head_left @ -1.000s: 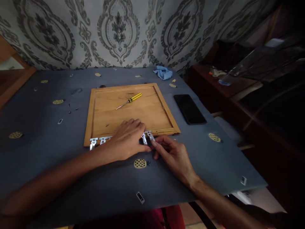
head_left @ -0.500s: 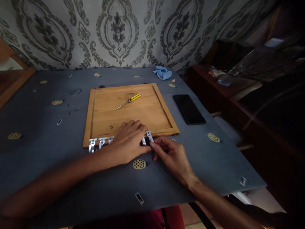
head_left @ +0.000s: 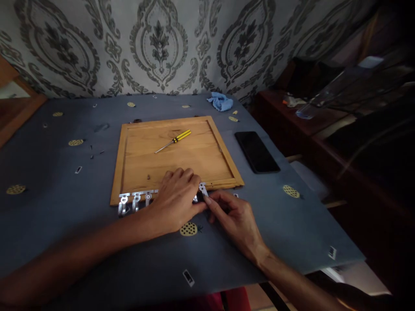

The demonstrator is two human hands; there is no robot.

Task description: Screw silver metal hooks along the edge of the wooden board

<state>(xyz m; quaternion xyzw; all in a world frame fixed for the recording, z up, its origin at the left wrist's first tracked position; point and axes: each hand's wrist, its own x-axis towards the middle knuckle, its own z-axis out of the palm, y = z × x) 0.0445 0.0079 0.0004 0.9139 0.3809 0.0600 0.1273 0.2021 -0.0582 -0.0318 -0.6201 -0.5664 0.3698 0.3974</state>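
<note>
A silvery metal hook rail (head_left: pixel 148 197) with several hooks lies along the near edge of a framed wooden board (head_left: pixel 197 151). My left hand (head_left: pixel 178 196) is laid over the middle of this rail, with fingers curled down behind it and the thumb in front, so that part is covered. At the rail's right end, my right hand (head_left: pixel 231 211) pinches the last hook between thumb and fingers; its fingertips are partly hidden. On the board rests a screwdriver (head_left: pixel 175 140) with a yellow and black handle. A small screw (head_left: pixel 148 177) lies near my left hand.
Several loose screws (head_left: pixel 92 156) lie on the blue-grey patterned tablecloth (head_left: pixel 97 250), left of the board. A black phone (head_left: pixel 257 152) is to the right, and a crumpled blue cloth (head_left: pixel 220 102) sits at the back. Patterned fabric (head_left: pixel 158 47) hangs behind the table.
The view has tipped slightly, so everything sits a little lower in the picture. Both hands keep nearly the same hold; my left hand covers slightly more of the hooks near its thumb.
</note>
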